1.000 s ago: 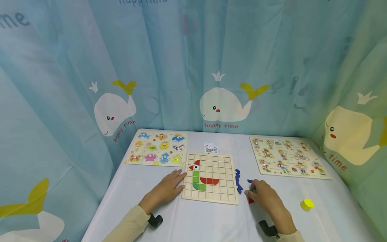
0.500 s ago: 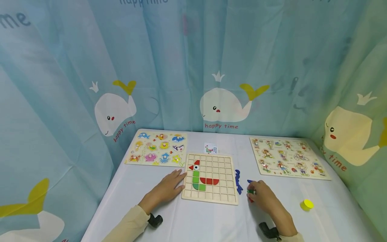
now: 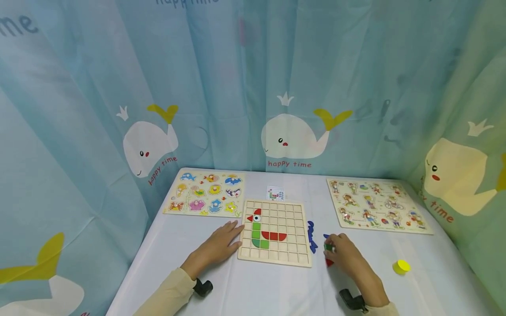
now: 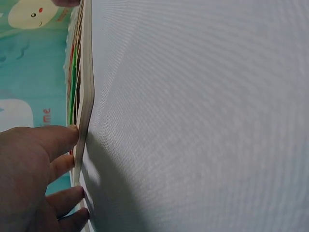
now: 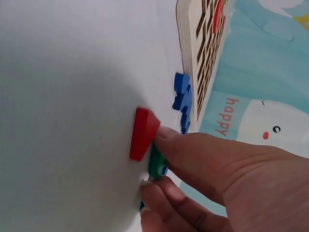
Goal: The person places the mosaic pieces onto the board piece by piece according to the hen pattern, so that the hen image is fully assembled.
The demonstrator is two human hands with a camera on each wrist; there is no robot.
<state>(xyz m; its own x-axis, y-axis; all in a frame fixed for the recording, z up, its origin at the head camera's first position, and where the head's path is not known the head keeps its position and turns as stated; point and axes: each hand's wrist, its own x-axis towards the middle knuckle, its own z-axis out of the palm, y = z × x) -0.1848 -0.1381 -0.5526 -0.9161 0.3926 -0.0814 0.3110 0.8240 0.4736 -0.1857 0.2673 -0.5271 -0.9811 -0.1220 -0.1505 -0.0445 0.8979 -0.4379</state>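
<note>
My right hand (image 3: pixel 345 256) pinches a small green block (image 5: pixel 156 162) between thumb and fingers, low over the white tablecloth. Just beside the thumb lies a red block (image 5: pixel 144 134) with slanted sides. A blue block (image 3: pixel 326 236) shows past the fingertips, partly hidden by them. My left hand (image 3: pixel 219 245) rests with extended fingers against the left edge of the wooden grid board (image 3: pixel 288 259). Red and green pieces and an eye piece (image 3: pixel 257 218) form a bird on the grid. Several blue pieces (image 3: pixel 311 237) lie in a row along its right edge.
A small picture card (image 3: pixel 275 193) lies behind the board. At the back left is a sea-animal puzzle (image 3: pixel 207 213), at the back right a puzzle with figures (image 3: pixel 379 228). A yellow cylinder (image 3: pixel 401 267) stands right of my right hand. A whale-print curtain (image 3: pixel 221 140) surrounds the table.
The green block, mostly covered by my right hand a second ago, now shows between thumb and fingers. The right fingers have shifted slightly; the left hand and board stay put.
</note>
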